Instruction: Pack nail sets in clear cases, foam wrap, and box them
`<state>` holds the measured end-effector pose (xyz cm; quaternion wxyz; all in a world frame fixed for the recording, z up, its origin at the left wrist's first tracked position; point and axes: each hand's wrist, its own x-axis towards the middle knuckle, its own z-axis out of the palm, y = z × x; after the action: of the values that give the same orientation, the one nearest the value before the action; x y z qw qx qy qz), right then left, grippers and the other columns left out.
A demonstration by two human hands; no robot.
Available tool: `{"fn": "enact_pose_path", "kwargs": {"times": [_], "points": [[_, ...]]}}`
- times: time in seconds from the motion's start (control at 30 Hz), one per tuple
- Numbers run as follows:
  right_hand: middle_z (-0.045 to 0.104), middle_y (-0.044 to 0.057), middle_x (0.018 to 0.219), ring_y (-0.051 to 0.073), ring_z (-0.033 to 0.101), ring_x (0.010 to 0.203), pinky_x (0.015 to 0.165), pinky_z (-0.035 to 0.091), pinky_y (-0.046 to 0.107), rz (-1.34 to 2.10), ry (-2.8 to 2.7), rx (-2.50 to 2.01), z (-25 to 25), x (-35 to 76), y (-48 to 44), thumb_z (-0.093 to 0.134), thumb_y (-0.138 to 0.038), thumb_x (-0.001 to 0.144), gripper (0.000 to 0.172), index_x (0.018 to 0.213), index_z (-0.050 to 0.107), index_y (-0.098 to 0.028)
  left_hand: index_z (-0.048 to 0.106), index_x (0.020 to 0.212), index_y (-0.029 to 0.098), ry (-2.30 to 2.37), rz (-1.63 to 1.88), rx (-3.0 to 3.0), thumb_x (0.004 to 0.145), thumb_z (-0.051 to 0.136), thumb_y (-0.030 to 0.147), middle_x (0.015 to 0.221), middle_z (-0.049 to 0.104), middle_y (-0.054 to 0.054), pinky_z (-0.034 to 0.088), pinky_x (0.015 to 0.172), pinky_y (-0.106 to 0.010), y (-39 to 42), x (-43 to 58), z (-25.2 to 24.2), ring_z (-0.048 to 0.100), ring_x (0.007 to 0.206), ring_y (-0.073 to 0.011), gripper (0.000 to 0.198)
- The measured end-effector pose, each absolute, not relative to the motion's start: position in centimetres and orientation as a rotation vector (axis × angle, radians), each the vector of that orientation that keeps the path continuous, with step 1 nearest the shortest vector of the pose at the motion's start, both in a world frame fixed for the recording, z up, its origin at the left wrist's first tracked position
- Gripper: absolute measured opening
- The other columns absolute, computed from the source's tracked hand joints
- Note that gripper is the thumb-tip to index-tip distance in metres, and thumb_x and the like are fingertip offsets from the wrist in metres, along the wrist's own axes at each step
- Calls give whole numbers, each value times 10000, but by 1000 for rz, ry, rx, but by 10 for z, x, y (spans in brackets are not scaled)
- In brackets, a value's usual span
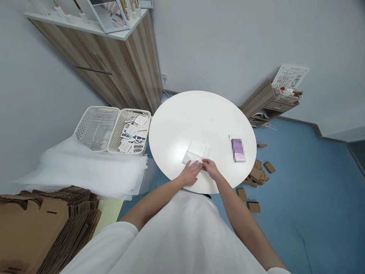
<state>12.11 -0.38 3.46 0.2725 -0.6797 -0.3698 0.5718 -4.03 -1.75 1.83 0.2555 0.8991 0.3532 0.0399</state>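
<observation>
One white sheet (pixel 196 148) is being pressed down near the close edge of the round table (pixel 182 118) by the left hand (pixel 190 174), palm down, fingers extended; its near side is seemingly being pinched by the right hand's (pixel 210 168) fingertips. Folding is judged partly done: creases are showing, remaining folds uncertain. Thin, soft, squarish material is being worked against smooth, glossy white.

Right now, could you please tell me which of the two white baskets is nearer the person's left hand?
The card-filled basket, beside the round table; the other basket, holding clear plastic items, stands farther from the left hand.
</observation>
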Motion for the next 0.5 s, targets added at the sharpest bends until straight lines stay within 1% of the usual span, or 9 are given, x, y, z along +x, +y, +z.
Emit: {"fn": "enact_pose_path", "kwargs": {"times": [0.03, 0.1, 0.17, 0.23, 0.3, 0.37, 0.43, 0.5], "points": [[588, 54, 843, 141, 581, 740, 704, 492, 304, 1492, -1119, -1871, 34, 123, -5, 458, -214, 728, 281, 999, 506, -158, 187, 1340, 211, 966, 89, 2447, 685, 495, 229, 1405, 228, -75, 18, 1029, -466, -18, -41, 18, 90, 1305, -264, 723], [546, 70, 982, 151, 567, 783, 752, 468, 325, 1262, -1453, -2001, 33, 125, -11, 465, -230, 733, 356, 1085, 479, -176, 209, 1333, 222, 982, 65, 2459, 685, 491, 204, 1405, 229, -70, 26, 1026, -478, -18, -43, 16, 92, 1305, -262, 707], [450, 103, 1134, 177, 554, 833, 769, 448, 342, 962, -1744, -2114, 31, 124, -17, 489, -255, 731, 470, 1190, 407, -194, 226, 1327, 227, 988, 54, 2469, 682, 495, 196, 1409, 220, -67, 42, 1024, -481, -18, -46, 15, 89, 1306, -263, 699], [353, 136, 1220, 205, 552, 859, 736, 445, 344, 830, -1909, -2167, 28, 121, -22, 483, -270, 748, 551, 1268, 314, -202, 243, 1319, 230, 999, 59, 2470, 675, 509, 202, 1414, 206, -68, 47, 1023, -482, -20, -49, 14, 76, 1306, -268, 698], [298, 157, 1246, 220, 554, 868, 718, 440, 344, 807, -1994, -2186, 23, 116, -25, 448, -259, 774, 566, 1301, 252, -199, 251, 1311, 239, 1081, 74, 2443, 676, 521, 228, 1423, 171, -71, 36, 1018, -496, -23, -53, 13, 49, 1307, -282, 690], [273, 168, 1253, 235, 546, 897, 742, 426, 350, 787, -2027, -2188, 19, 110, -26, 420, -229, 786, 567, 1314, 219, -194, 224, 1314, 230, 1312, 89, 2321, 693, 524, 294, 1432, 119, -95, 50, 1001, -528, -28, -58, 10, 23, 1302, -312, 693], [260, 174, 1260, 252, 529, 937, 769, 410, 358, 774, -2029, -2181, 15, 104, -25, 407, -203, 786, 579, 1324, 191, -189, 152, 1324, 188, 1650, 110, 2045, 710, 510, 395, 1425, 91, -156, 136, 966, -551, -33, -67, 5, 40, 1291, -350, 741], [247, 177, 1270, 258, 523, 947, 775, 405, 361, 800, -2015, -2160, 13, 97, -25, 397, -195, 786, 592, 1332, 169, -187, 96, 1319, 168, 1840, 156, 1784, 732, 472, 450, 1405, 131, -193, 232, 929, -533, -35, -75, 0, 121, 1278, -353, 753]]}}
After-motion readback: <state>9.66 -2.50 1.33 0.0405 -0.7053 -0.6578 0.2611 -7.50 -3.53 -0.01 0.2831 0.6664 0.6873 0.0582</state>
